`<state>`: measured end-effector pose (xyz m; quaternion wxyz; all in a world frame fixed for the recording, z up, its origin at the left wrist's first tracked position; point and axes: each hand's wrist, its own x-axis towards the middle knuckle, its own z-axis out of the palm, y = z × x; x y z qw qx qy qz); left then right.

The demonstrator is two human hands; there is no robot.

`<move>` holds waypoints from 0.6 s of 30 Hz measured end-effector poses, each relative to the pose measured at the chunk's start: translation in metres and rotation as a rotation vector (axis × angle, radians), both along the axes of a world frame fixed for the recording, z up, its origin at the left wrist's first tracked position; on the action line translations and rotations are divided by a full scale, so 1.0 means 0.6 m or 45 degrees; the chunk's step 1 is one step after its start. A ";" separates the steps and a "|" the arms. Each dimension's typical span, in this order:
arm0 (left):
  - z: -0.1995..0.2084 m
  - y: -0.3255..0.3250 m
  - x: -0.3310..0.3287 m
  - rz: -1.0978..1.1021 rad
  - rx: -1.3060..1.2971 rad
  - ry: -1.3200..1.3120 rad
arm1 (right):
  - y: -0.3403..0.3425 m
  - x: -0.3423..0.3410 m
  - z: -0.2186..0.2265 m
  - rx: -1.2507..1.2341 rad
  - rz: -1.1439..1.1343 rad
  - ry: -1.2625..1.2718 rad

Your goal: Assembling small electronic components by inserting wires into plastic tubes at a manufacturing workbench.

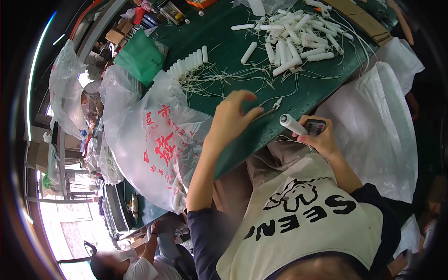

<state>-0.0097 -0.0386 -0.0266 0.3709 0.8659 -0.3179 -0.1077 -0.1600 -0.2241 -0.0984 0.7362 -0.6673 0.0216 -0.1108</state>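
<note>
My left hand (232, 117) rests on the green table (224, 51) with its fingers curled, the thumb against a thin metal tool (269, 111) lying there. My right hand (322, 137) holds a white cylinder (293, 124) and a small dark remote (315, 126) together near the table's edge, above my lap. Thin white wires hang from that hand.
A pile of white cylinders with wires (298, 35) lies at the far side of the table, and a short row of them (189, 63) stands to the left. Clear plastic bags (154, 135) crowd the left; another bag (378, 126) hangs right. A cardboard strip (364, 18) lies far right. Another person (140, 261) sits lower left.
</note>
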 end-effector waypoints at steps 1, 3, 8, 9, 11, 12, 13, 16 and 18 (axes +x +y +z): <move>-0.032 0.012 0.007 -0.152 0.070 -0.223 | 0.002 0.000 0.001 0.098 0.011 -0.009; -0.049 0.009 0.001 -0.240 0.169 -0.278 | 0.005 0.002 -0.003 0.124 0.005 -0.033; -0.073 0.000 0.000 -0.212 0.201 -0.384 | 0.001 0.000 -0.014 0.127 0.003 0.009; -0.074 -0.001 0.000 -0.208 0.219 -0.389 | 0.001 0.001 -0.013 0.101 0.006 -0.016; -0.076 -0.004 0.002 -0.213 0.221 -0.367 | -0.001 0.000 -0.012 0.084 0.010 -0.041; -0.076 -0.004 0.002 -0.217 0.221 -0.347 | -0.002 -0.002 -0.012 0.098 0.011 -0.014; -0.073 -0.005 0.001 -0.219 0.219 -0.348 | -0.003 -0.002 -0.012 0.108 0.010 0.011; -0.049 -0.007 -0.006 -0.204 0.141 -0.088 | -0.001 -0.003 -0.012 0.075 -0.007 -0.020; -0.019 -0.010 -0.017 -0.173 -0.353 0.669 | -0.006 -0.005 -0.019 0.047 -0.024 -0.038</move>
